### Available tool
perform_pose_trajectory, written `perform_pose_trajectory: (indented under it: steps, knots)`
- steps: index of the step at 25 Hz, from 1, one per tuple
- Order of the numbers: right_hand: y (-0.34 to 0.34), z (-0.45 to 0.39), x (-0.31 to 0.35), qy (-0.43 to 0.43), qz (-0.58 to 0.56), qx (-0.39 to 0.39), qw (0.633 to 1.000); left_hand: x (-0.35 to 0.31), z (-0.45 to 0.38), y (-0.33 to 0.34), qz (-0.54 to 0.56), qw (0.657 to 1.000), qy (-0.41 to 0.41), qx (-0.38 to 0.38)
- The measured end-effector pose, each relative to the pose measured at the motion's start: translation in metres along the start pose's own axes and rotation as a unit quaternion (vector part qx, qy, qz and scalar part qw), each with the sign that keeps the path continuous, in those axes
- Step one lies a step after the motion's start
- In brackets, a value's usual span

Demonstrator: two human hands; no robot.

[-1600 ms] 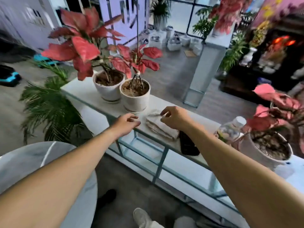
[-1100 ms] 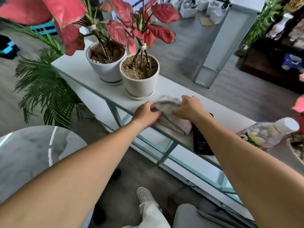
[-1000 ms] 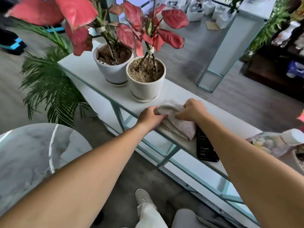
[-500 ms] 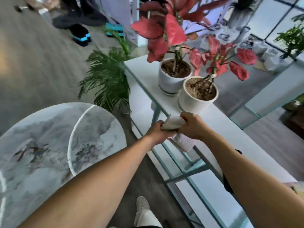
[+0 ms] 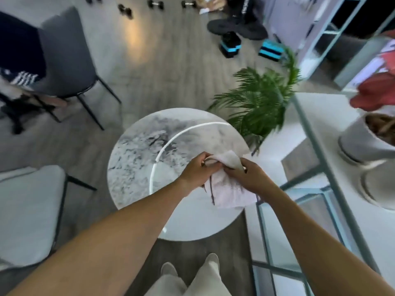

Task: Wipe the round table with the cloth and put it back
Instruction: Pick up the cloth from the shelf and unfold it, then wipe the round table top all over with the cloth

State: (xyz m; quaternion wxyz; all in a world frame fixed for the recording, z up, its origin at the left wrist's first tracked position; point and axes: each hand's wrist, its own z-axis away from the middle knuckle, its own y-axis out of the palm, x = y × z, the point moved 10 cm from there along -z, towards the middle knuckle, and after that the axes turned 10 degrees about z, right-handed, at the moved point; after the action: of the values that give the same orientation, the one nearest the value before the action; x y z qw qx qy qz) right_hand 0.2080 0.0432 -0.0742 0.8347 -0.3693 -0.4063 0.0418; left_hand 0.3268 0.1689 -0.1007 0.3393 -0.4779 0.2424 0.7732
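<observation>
In the head view, both hands are gripping the cloth (image 5: 229,189) above the right side of the round marble tabletop (image 5: 136,159): the left hand (image 5: 197,170) is pinching its upper edge with closed fingers, and the right hand (image 5: 249,175) is clamping the bunched top beside it, while the rest is hanging loose below them, apparently not yet pressed flat on the surface. The cloth is looking light, soft and limp, so it is likely going to fold and bunch rather than hold a shape; taking it by a wadded middle under a flat palm should be giving better wiping contact than pinching a corner. Compared with the earlier frames, the cloth is no longer lying folded on the long white shelf (image 5: 333,133) beside the white plant pot (image 5: 359,144); the hands have lifted it off and carried it across, and the camera is now looking down over the round tabletop, with the shelf shifted to the right edge and the green palm (image 5: 260,103) between them.
</observation>
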Motion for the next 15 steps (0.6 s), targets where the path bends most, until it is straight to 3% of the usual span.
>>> perform_pose_trajectory:
  steps: [4,8,10,12,15]
  knots:
    - [0.063,-0.033,0.017,-0.019,0.043,0.045,0.998,0.048,0.001,-0.058,0.034,0.996,-0.034,-0.078]
    - [0.08,-0.071,0.014,-0.049,0.112,-0.009,0.992,0.079,-0.023,-0.075,0.029,0.991,-0.043,-0.122]
    - [0.089,-0.087,-0.003,-0.065,0.246,-0.06,0.965,0.098,-0.033,-0.089,-0.06,0.983,-0.047,-0.167]
    - [0.12,-0.091,-0.019,-0.105,0.368,-0.055,0.922,0.112,-0.033,-0.114,-0.176,0.957,-0.041,-0.228]
    - [0.176,-0.089,-0.03,-0.191,0.394,-0.006,0.899,0.124,-0.032,-0.147,-0.335,0.907,-0.02,-0.255]
